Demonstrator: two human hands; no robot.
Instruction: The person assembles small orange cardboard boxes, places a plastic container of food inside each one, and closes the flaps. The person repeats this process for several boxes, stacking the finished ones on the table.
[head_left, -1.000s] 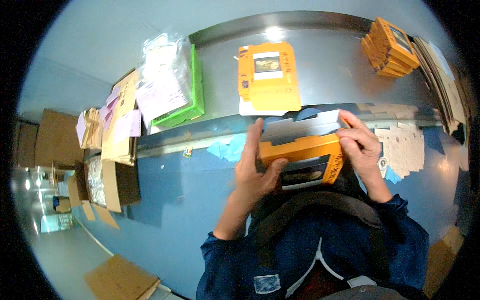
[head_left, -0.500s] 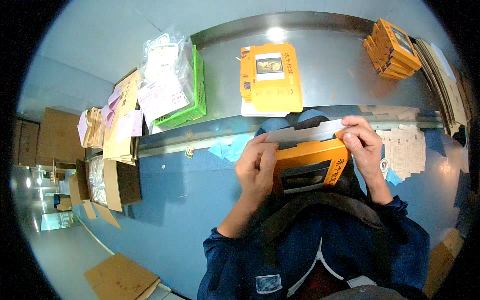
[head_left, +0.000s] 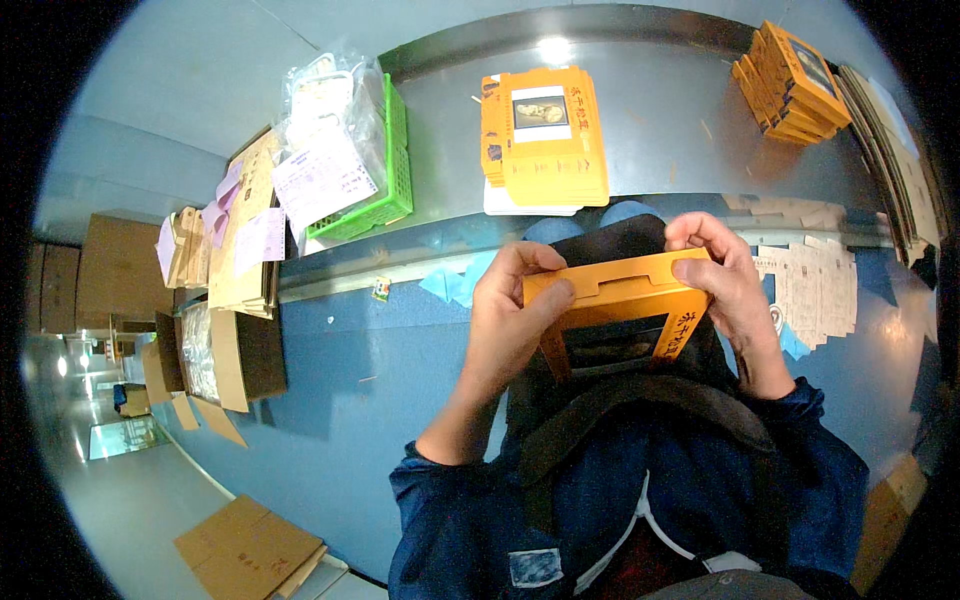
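Observation:
I hold an orange carton (head_left: 620, 312) with a dark window on its face just over my lap. My left hand (head_left: 515, 320) is closed on the carton's left end, its thumb pressing the top edge beside a tabbed flap that now lies across the top. My right hand (head_left: 725, 290) grips the right end, with its thumb on that top edge too. Beyond the carton, on the metal table (head_left: 660, 140), lies a pile of flat orange cartons (head_left: 550, 175).
A green basket (head_left: 395, 170) with bagged items and paper stands left of the pile, beside cardboard sheets (head_left: 250, 200). An open box (head_left: 255, 355) sits lower left. Orange boxes (head_left: 795, 85) are stacked at the back right, near more cardboard (head_left: 890, 170) and loose papers (head_left: 810, 290).
The white-grey flap that stood up has folded down out of sight; the orange top flap now shows across the edge. My left thumb has moved onto it, and both hands still grip the carton.

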